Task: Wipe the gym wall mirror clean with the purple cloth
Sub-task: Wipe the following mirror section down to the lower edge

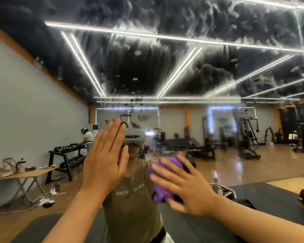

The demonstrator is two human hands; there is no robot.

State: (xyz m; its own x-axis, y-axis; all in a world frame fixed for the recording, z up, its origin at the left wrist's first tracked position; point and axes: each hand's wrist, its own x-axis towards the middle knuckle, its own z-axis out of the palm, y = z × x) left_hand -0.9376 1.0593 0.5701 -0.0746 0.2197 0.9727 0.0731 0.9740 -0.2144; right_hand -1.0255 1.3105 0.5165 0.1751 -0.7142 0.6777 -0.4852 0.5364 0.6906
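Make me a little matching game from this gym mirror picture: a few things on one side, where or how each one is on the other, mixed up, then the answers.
Things:
1. purple cloth
2. left hand
3. right hand
4. mirror

States:
A. streaked with cloudy smears across its upper part
B. flat, fingers straight and together, holding nothing
C. bunched up between a palm and the glass
D. fingers spread, pressing on the cloth

Pairs: 1-C, 2-B, 3-D, 4-A
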